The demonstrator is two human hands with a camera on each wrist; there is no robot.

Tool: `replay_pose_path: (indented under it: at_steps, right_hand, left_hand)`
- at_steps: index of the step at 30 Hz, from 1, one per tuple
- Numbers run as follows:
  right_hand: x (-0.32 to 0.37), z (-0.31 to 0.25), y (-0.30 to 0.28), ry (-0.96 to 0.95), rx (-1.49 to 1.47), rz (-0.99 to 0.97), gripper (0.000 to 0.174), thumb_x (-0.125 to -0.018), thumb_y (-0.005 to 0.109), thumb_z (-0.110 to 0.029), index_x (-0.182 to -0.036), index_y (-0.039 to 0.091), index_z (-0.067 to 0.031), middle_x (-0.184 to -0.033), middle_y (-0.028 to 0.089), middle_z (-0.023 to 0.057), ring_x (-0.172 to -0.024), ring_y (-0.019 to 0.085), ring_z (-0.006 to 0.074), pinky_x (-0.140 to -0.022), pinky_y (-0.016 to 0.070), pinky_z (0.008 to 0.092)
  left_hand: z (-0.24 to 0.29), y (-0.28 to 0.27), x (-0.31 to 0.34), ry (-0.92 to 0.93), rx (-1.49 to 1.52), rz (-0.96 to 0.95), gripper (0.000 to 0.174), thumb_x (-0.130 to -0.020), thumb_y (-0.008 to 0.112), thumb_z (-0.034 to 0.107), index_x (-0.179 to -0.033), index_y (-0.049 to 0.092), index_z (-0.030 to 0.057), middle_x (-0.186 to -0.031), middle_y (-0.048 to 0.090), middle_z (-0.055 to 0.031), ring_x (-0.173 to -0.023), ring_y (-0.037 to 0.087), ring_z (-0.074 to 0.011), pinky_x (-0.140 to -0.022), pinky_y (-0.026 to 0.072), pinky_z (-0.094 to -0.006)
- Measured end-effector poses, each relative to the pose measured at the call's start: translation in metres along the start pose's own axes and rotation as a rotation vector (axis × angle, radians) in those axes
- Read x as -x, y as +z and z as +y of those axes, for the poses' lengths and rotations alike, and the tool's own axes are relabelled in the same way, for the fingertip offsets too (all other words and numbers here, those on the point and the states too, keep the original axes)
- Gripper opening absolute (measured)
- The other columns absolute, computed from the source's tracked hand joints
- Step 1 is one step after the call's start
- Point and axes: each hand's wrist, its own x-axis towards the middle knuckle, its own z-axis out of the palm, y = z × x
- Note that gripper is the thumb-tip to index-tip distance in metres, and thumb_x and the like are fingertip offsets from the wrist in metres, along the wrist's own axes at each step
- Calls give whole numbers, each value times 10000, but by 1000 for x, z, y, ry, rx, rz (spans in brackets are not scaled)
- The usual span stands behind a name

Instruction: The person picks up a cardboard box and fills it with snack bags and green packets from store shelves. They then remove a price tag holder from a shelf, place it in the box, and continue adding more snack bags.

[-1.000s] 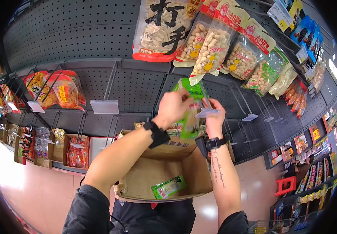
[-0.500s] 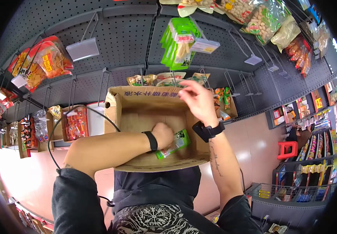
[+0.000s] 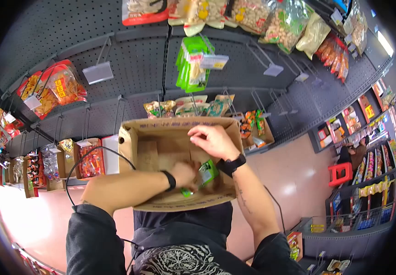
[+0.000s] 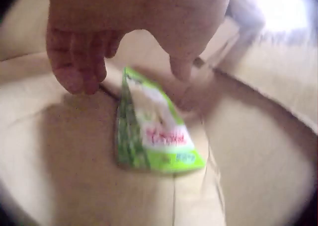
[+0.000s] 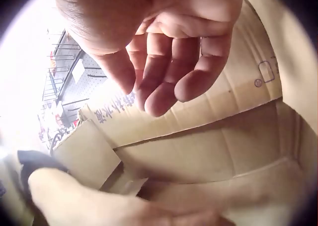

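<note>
Inside an open cardboard box (image 3: 131, 190), my left hand (image 3: 185, 175) reaches down beside a green snack packet (image 3: 208, 173). The left wrist view shows this packet (image 4: 161, 129) lying on the cardboard, below the parted thumb and fingers of my left hand (image 4: 134, 22); nothing shows between them. Over the box's right part hovers my right hand (image 3: 215, 141). In the right wrist view the right hand (image 5: 164, 42) is empty, its fingers loosely bent. Several green packets (image 3: 192, 64) hang on a hook with a price tag (image 3: 214, 61) above the box.
Nut bags (image 3: 248, 14) hang along the top. Orange snack bags (image 3: 62, 85) hang at left, above small boxes of red packets (image 3: 91, 163). More bags (image 3: 193, 106) stand just behind the box. A red stool (image 3: 340, 174) is at right, and a dark cable (image 3: 69, 183) loops at left.
Both hands have left the hanging green packets: the left went down into the box, the right came down over it. The view has tilted lower, and the packet in the box lies turned.
</note>
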Motion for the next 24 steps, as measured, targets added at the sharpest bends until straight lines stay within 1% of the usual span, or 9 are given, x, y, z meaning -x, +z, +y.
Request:
replay_pose_path:
  at_steps: [3, 7, 11, 12, 13, 15, 17, 19, 24]
  right_hand:
    - [-2, -7, 1, -17, 43, -38, 184, -864, 674, -135, -1035, 677, -67, -871, 726, 78, -792, 695, 167, -715, 529, 293]
    - [5, -4, -1, -55, 58, -22, 203, -865, 679, -143, -1054, 669, -69, -873, 724, 81, -781, 691, 176, -720, 530, 294]
    - [6, -5, -9, 85, -35, 9, 223, -880, 677, -133, -1088, 665, -55, -873, 713, 52, -792, 664, 121, -718, 523, 268]
    - [6, 0, -9, 87, -67, 14, 236, -892, 673, -138, -1105, 660, -38, -890, 706, 44, -796, 651, 102, -727, 522, 259]
    - [6, -1, -13, 111, -97, -6, 289, -897, 667, -179, -1130, 635, -11, -918, 714, 89, -805, 668, 155, -751, 517, 285]
    - [8, 4, -17, 122, -168, 7, 327, -910, 660, -193, -1171, 616, 0, -951, 714, 88, -843, 669, 156, -777, 517, 279]
    - [6, 6, -23, 148, -226, 13, 365, -904, 670, -172, -1215, 596, 5, -1021, 699, 79, -924, 648, 133, -813, 514, 280]
    - [9, -4, -28, 82, -536, -9, 327, -885, 690, -128, -1176, 623, 5, -1022, 690, 63, -934, 635, 120, -804, 512, 278]
    - [-3, -7, -41, 88, -533, 209, 274, -887, 684, -67, -1141, 607, 3, -966, 675, 20, -862, 605, 76, -774, 479, 230]
  left_hand:
    - [4, 24, 7, 73, -82, 40, 715, -770, 670, 216, -1398, 383, 30, -921, 646, -199, -763, 674, -332, -641, 536, -478]
    - [-8, -2, -7, -62, 26, -102, 396, -769, 655, 184, -1142, 604, 62, -843, 668, -160, -803, 675, -357, -690, 533, -468]
    - [-9, -39, -14, -86, 63, -114, 217, -793, 643, 185, -998, 654, 114, -862, 681, -146, -840, 676, -356, -731, 526, -465]
    - [-9, -45, -14, -77, 20, 11, 177, -811, 635, 189, -977, 663, 136, -853, 685, -138, -848, 678, -344, -740, 524, -467]
    - [-7, -55, -15, -69, -25, 136, 140, -828, 626, 194, -956, 673, 158, -845, 688, -130, -856, 680, -332, -750, 521, -469]
    - [0, -95, -15, -91, -225, 153, 98, -839, 643, 228, -890, 687, 158, -829, 689, -96, -808, 687, -303, -737, 532, -445]
    - [3, -130, -11, -164, -126, 309, 150, -798, 694, 267, -901, 685, 159, -811, 693, -88, -775, 690, -285, -691, 542, -414]
    - [-5, -162, -5, -106, 140, 541, 238, -754, 747, 298, -904, 678, 126, -786, 695, -85, -754, 690, -270, -662, 546, -382]
    - [-16, -210, -4, -165, 769, 856, 374, -766, 803, 145, -1083, 647, 23, -767, 692, -61, -685, 641, -121, -619, 524, -280]
